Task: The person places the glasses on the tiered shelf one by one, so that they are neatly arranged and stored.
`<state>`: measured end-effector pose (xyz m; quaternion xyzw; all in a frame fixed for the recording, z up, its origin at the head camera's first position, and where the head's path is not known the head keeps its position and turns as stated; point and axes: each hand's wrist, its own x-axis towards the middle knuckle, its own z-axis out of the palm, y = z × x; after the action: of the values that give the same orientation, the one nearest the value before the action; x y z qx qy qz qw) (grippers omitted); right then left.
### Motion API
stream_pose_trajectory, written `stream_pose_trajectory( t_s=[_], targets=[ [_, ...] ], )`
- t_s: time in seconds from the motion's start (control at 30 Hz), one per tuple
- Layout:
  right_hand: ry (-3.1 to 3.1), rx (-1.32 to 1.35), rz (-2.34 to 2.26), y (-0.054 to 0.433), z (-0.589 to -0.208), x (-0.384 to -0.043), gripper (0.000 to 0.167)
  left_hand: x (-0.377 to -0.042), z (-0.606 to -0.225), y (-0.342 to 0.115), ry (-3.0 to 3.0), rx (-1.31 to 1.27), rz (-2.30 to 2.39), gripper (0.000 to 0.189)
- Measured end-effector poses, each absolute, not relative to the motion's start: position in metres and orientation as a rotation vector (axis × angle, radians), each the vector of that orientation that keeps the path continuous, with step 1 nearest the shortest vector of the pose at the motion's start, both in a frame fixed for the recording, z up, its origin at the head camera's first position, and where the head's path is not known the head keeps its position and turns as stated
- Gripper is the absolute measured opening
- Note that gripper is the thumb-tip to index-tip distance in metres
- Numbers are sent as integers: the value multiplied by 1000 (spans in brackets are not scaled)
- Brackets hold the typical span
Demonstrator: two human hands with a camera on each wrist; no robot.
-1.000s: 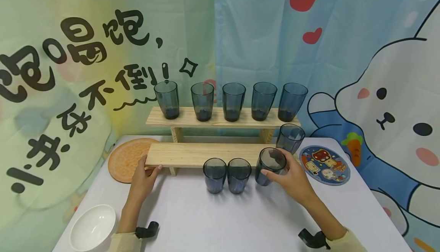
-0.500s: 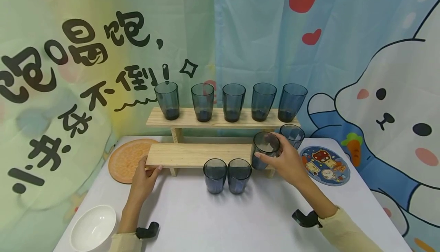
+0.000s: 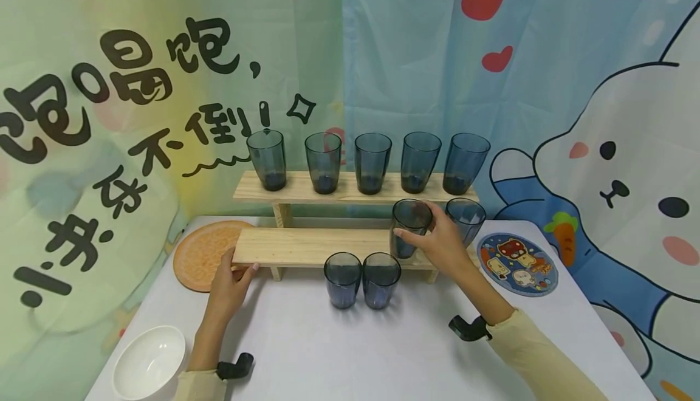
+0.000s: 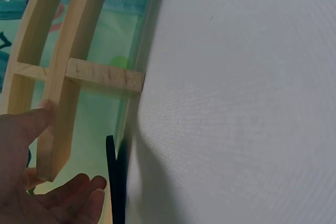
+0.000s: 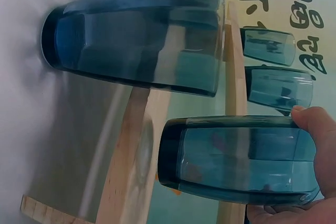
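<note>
My right hand (image 3: 445,246) grips a blue-tinted glass tumbler (image 3: 403,228) near its rim, upright, close over the right part of the lower wooden shelf (image 3: 306,246). In the right wrist view, thumb and fingers lie on opposite sides of that tumbler (image 5: 241,156). Just right of it stands another tumbler (image 3: 469,214) on the same shelf. At the shelf's left end my left hand (image 3: 229,282) holds the board, its thumb (image 4: 39,121) on the board's edge. Two more tumblers, one of them the left tumbler (image 3: 342,282), stand side by side on the table before the shelf.
Several matching tumblers line the upper wooden shelf (image 3: 350,195). An orange round mat (image 3: 205,255) lies left of the stand, a blue patterned round mat (image 3: 516,264) right of it. A white bowl (image 3: 149,361) sits at the table's front left.
My right hand has carried the tumbler from the table in front of the shelf up, back and leftward to over the lower shelf. The left hand has stayed at the shelf's end.
</note>
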<state>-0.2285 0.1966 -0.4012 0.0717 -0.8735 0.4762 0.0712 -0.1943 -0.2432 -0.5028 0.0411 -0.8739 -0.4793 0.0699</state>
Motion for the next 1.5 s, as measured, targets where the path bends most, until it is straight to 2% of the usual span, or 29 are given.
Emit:
stream_pose_trajectory(
  t_s=[0.9, 1.5],
  targets=[
    [-2658, 131, 1420, 193, -412, -243, 97, -193, -502, -243, -2626, 121, -1432, 71],
    [-2638, 187, 1387, 192, -410, -244, 108, -192, -501, -242, -2629, 132, -1425, 71]
  ],
)
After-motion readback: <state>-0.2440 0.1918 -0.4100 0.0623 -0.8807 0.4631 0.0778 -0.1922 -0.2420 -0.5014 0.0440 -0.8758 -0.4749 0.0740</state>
